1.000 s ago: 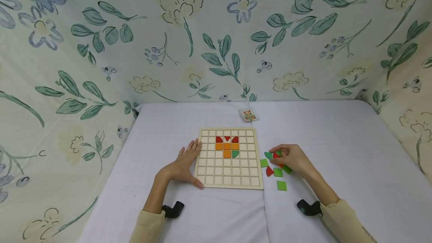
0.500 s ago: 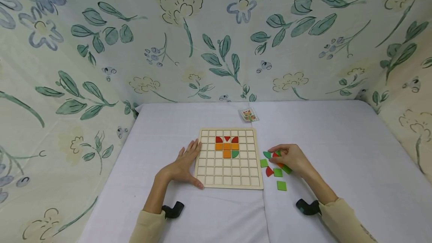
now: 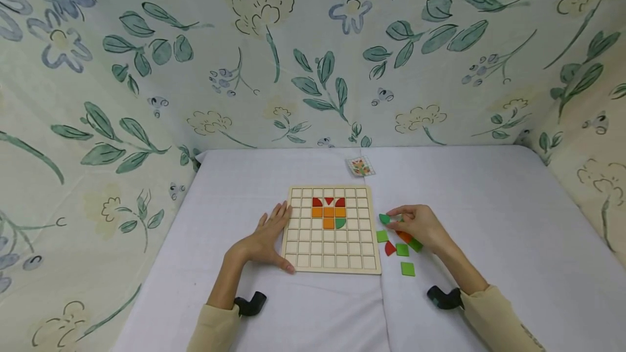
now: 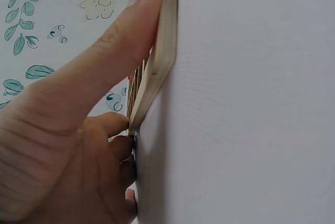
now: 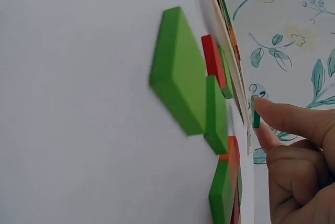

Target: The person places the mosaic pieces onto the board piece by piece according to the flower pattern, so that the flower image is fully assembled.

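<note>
Between thumb and forefinger, my right hand (image 3: 421,226) pinches a dark green quarter-circle tile (image 3: 384,219), just off the right edge of the wooden grid board (image 3: 305,247). The right wrist view shows that green tile (image 5: 256,112) edge-on, raised off the cloth. My left hand (image 3: 264,239) lies spread at the board's near left corner, fingers against the left side and thumb at the near edge. Set in the grid are red tiles (image 3: 340,202), orange square tiles (image 3: 329,212) and one green quarter-circle tile (image 3: 340,223).
Right of the board lie light green square tiles (image 3: 408,269), a red quarter-circle tile (image 3: 389,248) and an orange tile (image 3: 404,237), some partly under my right hand. A small pattern card (image 3: 360,166) lies beyond the board. A floral cloth (image 3: 313,96) hangs behind the table.
My right hand has lifted the dark green tile from the loose tiles and moved it slightly left and away from me, towards the board. The left hand has stayed in place.
</note>
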{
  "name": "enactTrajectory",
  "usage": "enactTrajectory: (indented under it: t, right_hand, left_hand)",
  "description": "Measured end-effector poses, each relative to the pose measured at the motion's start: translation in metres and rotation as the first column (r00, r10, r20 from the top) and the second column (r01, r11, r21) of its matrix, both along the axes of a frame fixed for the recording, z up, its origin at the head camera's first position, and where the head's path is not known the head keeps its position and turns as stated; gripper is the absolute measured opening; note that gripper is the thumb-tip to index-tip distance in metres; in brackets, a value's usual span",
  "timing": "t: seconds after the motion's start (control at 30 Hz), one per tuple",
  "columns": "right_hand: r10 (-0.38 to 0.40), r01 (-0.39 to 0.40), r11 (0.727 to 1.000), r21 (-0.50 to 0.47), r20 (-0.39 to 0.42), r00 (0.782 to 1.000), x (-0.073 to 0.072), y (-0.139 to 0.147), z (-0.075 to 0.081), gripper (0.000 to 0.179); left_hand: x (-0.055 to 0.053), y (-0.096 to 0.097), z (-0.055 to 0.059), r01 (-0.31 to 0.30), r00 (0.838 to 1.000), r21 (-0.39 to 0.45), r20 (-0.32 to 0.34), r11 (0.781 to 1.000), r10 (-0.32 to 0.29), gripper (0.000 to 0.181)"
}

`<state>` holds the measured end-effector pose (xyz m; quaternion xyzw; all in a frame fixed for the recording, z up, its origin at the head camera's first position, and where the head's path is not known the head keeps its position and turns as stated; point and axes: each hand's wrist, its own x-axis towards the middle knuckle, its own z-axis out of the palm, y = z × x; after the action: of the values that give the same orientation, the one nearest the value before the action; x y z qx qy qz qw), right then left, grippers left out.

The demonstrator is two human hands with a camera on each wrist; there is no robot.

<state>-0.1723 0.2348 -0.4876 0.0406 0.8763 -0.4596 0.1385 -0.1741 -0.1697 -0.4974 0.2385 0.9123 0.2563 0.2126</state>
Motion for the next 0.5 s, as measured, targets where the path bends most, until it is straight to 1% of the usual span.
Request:
enactTrajectory:
  t: [0.17, 0.4, 0.5]
  right_hand:
    - [0.041, -0.041, 0.998, -0.048, -0.006, 0.999, -0.003, -0.021, 0.005, 0.037]
    - [0.129, -0.134, 0.983, -0.124, -0.040, 0.991, -0.006, -0.066, 0.006, 0.031]
    - [0.152, -0.158, 0.979, -0.131, -0.053, 0.987, -0.007, -0.085, 0.007, 0.028]
  left_hand:
    - [0.000, 0.000, 0.000, -0.003, 1.000, -0.002, -0.001, 1.000, 0.003, 0.152]
    - [0.000, 0.001, -0.001, -0.002, 1.000, 0.009, -0.002, 1.000, 0.002, 0.152]
    - [-0.001, 0.001, -0.001, -0.003, 1.000, 0.009, -0.003, 1.000, 0.003, 0.153]
